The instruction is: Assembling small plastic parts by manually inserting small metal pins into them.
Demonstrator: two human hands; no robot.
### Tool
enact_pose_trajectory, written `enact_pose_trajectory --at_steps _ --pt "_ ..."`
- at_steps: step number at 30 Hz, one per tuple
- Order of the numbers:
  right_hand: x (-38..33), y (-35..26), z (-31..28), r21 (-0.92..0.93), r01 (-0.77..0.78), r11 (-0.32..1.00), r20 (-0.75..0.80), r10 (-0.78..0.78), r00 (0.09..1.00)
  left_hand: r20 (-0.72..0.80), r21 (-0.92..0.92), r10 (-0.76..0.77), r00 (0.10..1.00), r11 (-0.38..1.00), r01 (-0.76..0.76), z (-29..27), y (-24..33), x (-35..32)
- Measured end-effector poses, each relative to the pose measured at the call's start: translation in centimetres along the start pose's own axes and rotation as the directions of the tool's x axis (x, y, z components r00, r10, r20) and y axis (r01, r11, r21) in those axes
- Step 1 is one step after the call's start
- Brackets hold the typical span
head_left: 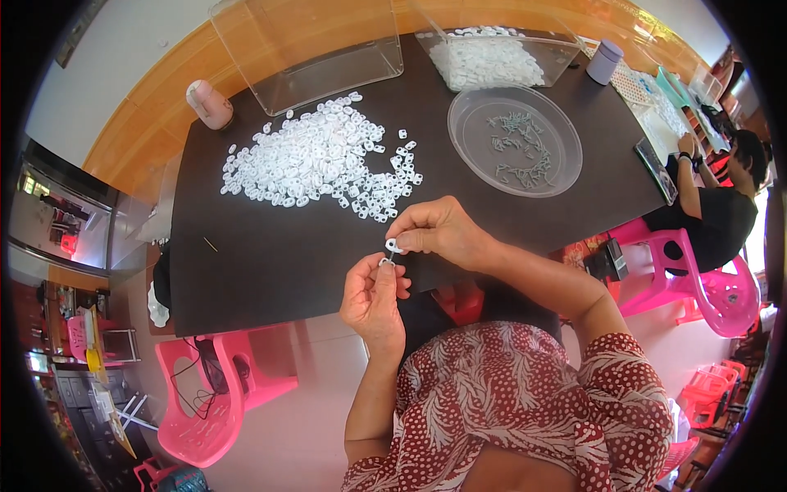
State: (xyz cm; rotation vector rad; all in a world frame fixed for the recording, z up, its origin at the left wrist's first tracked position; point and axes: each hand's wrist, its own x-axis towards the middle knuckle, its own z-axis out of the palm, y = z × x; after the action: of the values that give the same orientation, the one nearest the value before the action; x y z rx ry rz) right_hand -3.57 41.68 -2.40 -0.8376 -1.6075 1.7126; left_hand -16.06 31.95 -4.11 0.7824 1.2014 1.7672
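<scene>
Head view, looking down: my right hand [438, 232] pinches a small white plastic ring piece [392, 244] between thumb and fingertip, out over the near edge of the dark table [270, 254]. My left hand [373, 299] comes up just beneath it, fingers pressed together around a thin metal clip [385, 261]; only its tip shows, so I cannot tell its shape. The two parts sit almost touching, right between my hands, close to my chest where I judge I can see them best.

Up the table, a loose heap of the same white pieces [316, 160] lies within easy reach of both hands. To its right sits a clear round dish [467, 152] holding a scatter of small grey metal bits [518, 148], apart from the plastic so the kinds stay unmixed. Behind stand an empty clear bin [307, 49] and a second clear bin [566, 49] full of white pieces. A pink cup [209, 104] is upside down at the far left corner. Another person [721, 205] sits at the right end on a pink chair [713, 287].
</scene>
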Motion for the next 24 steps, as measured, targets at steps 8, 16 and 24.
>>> enact_pose_trajectory --at_steps 8,16,24 --pt "-0.4 0.3 0.5 -0.038 0.044 0.998 -0.022 -0.045 0.999 -0.054 0.045 0.009 0.999 0.999 -0.006 0.4 0.1 -0.3" --pt "-1.0 0.2 1.5 -0.149 0.066 0.987 -0.090 -0.080 0.993 -0.039 0.024 0.002 0.999 1.000 -0.001 0.3 -0.1 -0.5" --pt "-1.7 0.5 2.3 -0.298 0.201 0.933 -0.115 -0.244 0.963 -0.043 -0.016 0.048 0.998 0.999 -0.049 0.2 -0.6 -0.6"
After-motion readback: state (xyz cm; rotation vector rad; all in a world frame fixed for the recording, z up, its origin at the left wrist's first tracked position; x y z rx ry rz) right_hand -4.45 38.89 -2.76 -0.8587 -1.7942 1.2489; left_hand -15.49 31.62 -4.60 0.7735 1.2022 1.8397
